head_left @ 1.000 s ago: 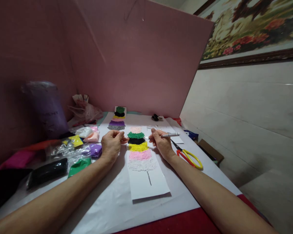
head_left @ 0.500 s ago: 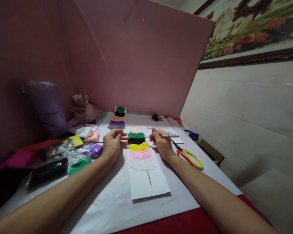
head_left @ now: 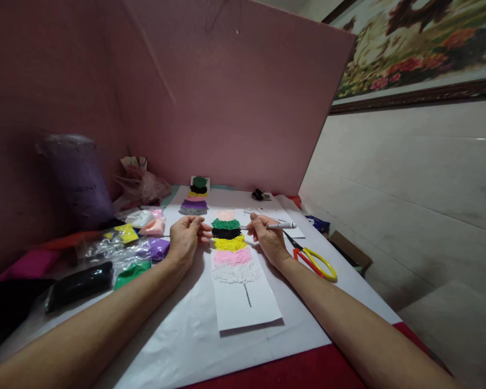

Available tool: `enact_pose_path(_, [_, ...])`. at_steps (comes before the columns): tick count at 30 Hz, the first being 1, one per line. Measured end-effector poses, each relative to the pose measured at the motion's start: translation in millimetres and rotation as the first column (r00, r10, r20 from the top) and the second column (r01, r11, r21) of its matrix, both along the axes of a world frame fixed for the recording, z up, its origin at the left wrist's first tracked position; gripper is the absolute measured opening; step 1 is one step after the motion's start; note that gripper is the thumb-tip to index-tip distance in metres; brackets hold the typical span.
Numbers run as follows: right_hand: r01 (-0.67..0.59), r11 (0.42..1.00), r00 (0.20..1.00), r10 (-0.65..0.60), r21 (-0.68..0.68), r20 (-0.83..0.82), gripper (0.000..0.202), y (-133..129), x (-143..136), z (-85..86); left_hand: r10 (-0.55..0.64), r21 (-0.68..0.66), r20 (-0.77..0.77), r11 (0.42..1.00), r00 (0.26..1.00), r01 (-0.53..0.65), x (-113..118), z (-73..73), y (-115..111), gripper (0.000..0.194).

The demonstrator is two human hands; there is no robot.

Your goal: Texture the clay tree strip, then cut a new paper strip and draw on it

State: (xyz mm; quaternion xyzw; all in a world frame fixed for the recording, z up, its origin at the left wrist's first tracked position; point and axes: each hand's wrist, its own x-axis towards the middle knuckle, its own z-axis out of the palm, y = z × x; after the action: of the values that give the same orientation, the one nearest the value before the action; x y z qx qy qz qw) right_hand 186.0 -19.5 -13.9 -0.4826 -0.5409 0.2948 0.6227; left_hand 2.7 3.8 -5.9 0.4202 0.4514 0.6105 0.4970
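A white card [head_left: 249, 314] lies on the table, bearing textured bands of peach, green, black, yellow, pink and white above a thin dark line. My right hand [head_left: 267, 236] is closed on a tool with a striped handle [head_left: 281, 226]; its thin metal end points left at the black and green bands. Left of the same bands is my left hand [head_left: 186, 236], its thumb and index finger drawn together and the other fingers reaching toward the card's edge. Whether anything sits between its fingertips is too small to tell.
Scissors [head_left: 319, 263] with red and yellow handles lie right of my right hand. Bagged clay in black [head_left: 81, 286], green [head_left: 132, 274], purple and other colours fills the left side. A second banded card [head_left: 193, 205] and keys [head_left: 261, 195] lie farther back.
The fingers of my left hand have drawn closer together, with the index finger curled lower. My right hand and the tool have barely moved.
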Motion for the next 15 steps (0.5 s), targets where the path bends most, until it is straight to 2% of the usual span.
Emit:
enact_pose_path(2, [0.002,1.0,1.0,-0.002,-0.002,0.008,0.045,0,0,-0.5,0.032,0.026,-0.072,0.999,0.997,-0.03,-2,3.4,-1,0.014])
enact_pose_path(4, [0.009,1.0,1.0,-0.009,-0.006,0.018,0.044,1,1,-1.4,0.11,0.127,-0.195,0.988,0.975,-0.086,-5,6.9,-1,0.025])
enact_pose_path(7, [0.015,1.0,0.999,-0.015,0.0,0.035,0.044,2,3,-3.1,0.273,0.294,-0.356,0.94,0.894,-0.17,-10,10.2,1,0.038])
enact_pose_path(9, [0.015,1.0,0.999,-0.016,0.011,0.045,0.045,3,3,-3.7,0.336,0.332,-0.411,0.921,0.848,-0.204,-13,10.9,3,0.042])
enact_pose_path(12, [0.028,0.999,0.997,-0.03,0.035,0.072,0.045,3,3,-3.6,0.333,0.333,-0.511,0.926,0.792,-0.175,-15,12.4,6,0.045])
enact_pose_path(15, [0.031,0.999,0.996,-0.034,0.037,0.081,0.046,3,4,-3.1,0.225,0.266,-0.68,0.963,0.698,-0.051,-16,16.7,8,0.036])
